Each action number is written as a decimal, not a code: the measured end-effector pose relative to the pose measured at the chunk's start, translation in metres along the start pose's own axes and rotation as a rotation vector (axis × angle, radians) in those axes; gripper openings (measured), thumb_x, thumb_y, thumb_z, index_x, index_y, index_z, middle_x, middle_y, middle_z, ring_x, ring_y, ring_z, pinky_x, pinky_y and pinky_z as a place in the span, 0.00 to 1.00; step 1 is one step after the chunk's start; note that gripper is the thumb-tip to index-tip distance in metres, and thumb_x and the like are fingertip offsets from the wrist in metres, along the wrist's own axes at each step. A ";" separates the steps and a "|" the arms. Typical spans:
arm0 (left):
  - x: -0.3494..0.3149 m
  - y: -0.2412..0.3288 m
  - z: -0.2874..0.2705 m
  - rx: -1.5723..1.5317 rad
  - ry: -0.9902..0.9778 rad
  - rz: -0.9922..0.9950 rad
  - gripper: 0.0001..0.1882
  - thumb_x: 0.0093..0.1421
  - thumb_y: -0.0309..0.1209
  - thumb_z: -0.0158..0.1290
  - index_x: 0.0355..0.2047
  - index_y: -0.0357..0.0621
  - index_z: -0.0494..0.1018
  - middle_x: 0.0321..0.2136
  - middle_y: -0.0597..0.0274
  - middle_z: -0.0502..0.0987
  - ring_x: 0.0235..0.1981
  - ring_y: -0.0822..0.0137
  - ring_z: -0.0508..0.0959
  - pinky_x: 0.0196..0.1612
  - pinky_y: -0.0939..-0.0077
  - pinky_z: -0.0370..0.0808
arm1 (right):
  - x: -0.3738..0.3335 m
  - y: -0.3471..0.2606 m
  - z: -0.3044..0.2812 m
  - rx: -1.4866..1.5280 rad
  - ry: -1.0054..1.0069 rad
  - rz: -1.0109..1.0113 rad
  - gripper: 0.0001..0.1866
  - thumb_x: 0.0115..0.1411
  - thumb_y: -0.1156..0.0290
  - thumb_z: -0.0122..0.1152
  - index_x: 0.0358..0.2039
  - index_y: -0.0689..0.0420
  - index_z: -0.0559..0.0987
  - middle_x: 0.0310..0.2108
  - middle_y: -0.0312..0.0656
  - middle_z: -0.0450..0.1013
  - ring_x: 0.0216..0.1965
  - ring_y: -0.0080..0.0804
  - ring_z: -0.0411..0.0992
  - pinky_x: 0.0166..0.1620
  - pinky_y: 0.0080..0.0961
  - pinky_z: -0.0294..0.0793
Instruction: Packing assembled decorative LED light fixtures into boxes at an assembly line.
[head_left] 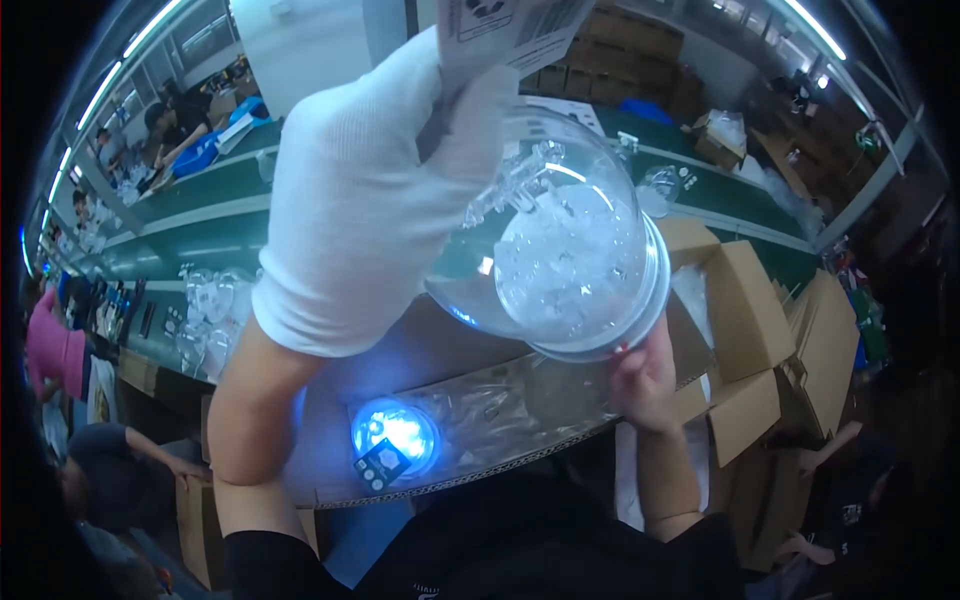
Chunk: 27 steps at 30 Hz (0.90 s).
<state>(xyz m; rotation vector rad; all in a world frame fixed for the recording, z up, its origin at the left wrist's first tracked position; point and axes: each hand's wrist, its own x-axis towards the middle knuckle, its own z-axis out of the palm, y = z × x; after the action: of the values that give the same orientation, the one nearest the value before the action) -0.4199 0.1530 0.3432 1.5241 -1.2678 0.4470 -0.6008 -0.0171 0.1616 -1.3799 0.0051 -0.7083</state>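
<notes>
In front of me, a clear plastic globe (575,240) is tilted toward its pale ring-shaped base. White and clear crystal-like pieces show inside it. My right hand (648,385), bare, grips the globe by this base from below, with some fingers hidden behind it. My left hand (370,190), in a white knit glove, is raised close beside the globe. Its thumb and fingers are closed on a white printed card (510,45) at the top edge. Below, a lamp globe glowing blue-white (397,435) lies on cardboard with a small dark tag (381,463) against it.
Under my hands is a cardboard tray (500,480) with clear plastic film. Open cartons (745,310) stand at the right. Green conveyor belts (200,205) run across behind, with clear plastic parts (212,310) at the left. Other people work at both sides.
</notes>
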 end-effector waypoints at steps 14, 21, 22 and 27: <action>0.035 0.019 0.033 0.113 -0.233 0.493 0.14 0.55 0.29 0.64 0.42 0.42 0.78 0.37 0.59 0.78 0.38 0.58 0.80 0.38 0.66 0.77 | 0.008 -0.029 0.026 0.519 0.445 0.037 0.36 0.75 0.42 0.29 0.70 0.58 0.58 0.68 0.47 0.62 0.67 0.42 0.63 0.69 0.44 0.61; -0.001 0.035 0.072 0.621 -0.044 0.738 0.25 0.54 0.44 0.59 0.52 0.50 0.74 0.48 0.61 0.77 0.53 0.61 0.77 0.55 0.50 0.73 | 0.006 -0.017 0.020 0.682 0.449 -0.007 0.26 0.76 0.55 0.40 0.66 0.57 0.64 0.63 0.45 0.67 0.64 0.42 0.67 0.67 0.44 0.66; -0.014 0.033 0.081 0.519 -0.086 0.704 0.26 0.57 0.41 0.57 0.56 0.53 0.72 0.57 0.57 0.74 0.59 0.62 0.74 0.62 0.39 0.66 | 0.005 -0.012 0.014 0.587 0.517 -0.014 0.28 0.76 0.53 0.38 0.69 0.56 0.62 0.63 0.44 0.67 0.64 0.41 0.66 0.67 0.44 0.66; -0.042 0.001 0.059 0.699 -0.371 1.472 0.30 0.58 0.34 0.55 0.62 0.41 0.70 0.62 0.60 0.70 0.63 0.62 0.71 0.67 0.64 0.69 | 0.007 0.000 0.007 0.638 0.528 0.150 0.33 0.76 0.44 0.35 0.68 0.56 0.63 0.61 0.46 0.69 0.61 0.40 0.70 0.65 0.38 0.68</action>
<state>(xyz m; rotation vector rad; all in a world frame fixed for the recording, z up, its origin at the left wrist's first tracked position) -0.4554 0.1218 0.2876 0.8958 -2.6070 1.7218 -0.5923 -0.0146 0.1656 -0.5552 0.2752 -0.8377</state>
